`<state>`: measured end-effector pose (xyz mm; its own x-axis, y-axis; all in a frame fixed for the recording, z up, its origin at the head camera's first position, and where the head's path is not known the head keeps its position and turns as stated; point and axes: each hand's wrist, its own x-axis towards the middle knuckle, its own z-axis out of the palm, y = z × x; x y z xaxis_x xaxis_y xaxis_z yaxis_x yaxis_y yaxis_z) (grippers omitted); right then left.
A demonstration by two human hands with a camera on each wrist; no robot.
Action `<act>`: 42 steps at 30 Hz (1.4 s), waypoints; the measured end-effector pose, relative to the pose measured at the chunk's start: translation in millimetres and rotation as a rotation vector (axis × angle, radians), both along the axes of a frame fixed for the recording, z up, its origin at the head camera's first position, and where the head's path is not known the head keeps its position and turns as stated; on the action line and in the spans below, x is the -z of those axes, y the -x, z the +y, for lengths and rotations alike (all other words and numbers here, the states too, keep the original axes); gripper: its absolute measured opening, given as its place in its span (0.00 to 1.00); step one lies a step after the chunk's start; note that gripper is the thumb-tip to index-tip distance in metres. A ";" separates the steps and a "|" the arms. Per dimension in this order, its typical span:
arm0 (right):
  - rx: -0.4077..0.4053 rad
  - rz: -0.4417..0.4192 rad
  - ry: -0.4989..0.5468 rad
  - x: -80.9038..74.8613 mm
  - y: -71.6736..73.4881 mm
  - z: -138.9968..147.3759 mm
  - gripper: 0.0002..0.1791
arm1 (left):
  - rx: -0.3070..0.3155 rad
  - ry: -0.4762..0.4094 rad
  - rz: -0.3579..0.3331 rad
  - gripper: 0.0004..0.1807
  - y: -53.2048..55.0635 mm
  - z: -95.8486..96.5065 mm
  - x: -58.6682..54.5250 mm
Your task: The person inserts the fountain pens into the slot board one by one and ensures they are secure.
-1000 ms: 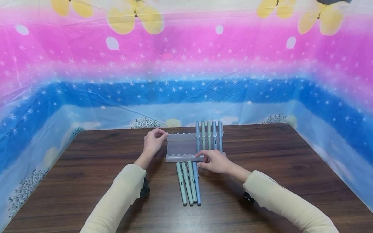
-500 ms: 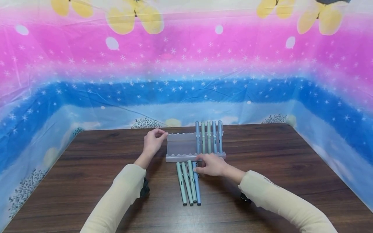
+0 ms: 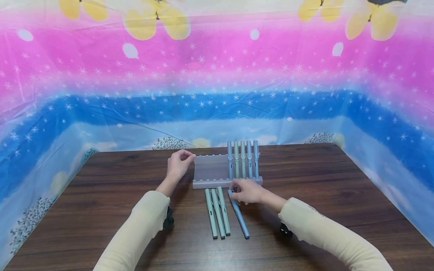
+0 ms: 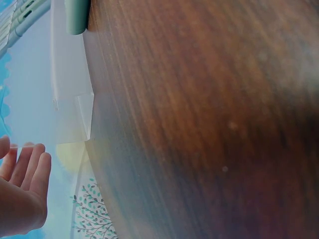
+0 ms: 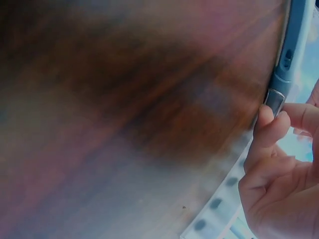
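My left hand (image 3: 178,165) pinches the upper left corner of a clear plastic pen rack (image 3: 211,169). In the left wrist view the hand (image 4: 22,194) shows beside the rack's end wall (image 4: 72,74). My right hand (image 3: 249,191) grips a blue pen (image 3: 241,220) near its capped end, in front of the rack. The right wrist view has thumb and fingers (image 5: 273,130) on the cap by the clip, with the pen's barrel (image 5: 294,45) stretching away. To the left of that pen lie three green pens (image 3: 217,212), side by side on the table.
Several blue and green pens (image 3: 243,160) stand in the right part of the rack, leaning back in its notches. The dark wooden table (image 3: 84,210) extends around everything. A patterned cloth (image 3: 217,105) hangs behind and along both sides.
My right hand has moved in to the blue pen and taken hold of its cap. The pen has swung right, away from the green pens. The left hand stays put.
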<state>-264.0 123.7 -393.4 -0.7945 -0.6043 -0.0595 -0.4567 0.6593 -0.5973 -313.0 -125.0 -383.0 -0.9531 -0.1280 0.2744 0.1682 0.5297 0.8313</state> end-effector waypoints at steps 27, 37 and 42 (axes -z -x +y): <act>-0.044 0.187 -0.100 2.3 -1.7 -2.2 0.18 | 0.003 -0.004 0.020 0.09 -1.0 0.4 -2.1; 0.021 0.107 0.021 -1.0 -0.5 0.4 0.19 | 0.004 -0.015 0.010 0.10 -3.0 0.7 -3.4; 0.050 0.109 0.095 -4.3 3.0 1.7 0.19 | 0.007 -0.022 0.011 0.09 -2.8 0.7 -3.4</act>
<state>-267.0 125.4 -389.1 -0.8223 -0.5627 0.0844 -0.4904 0.6256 -0.6067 -310.1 -124.3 -379.5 -0.9509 -0.1274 0.2820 0.1811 0.5099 0.8409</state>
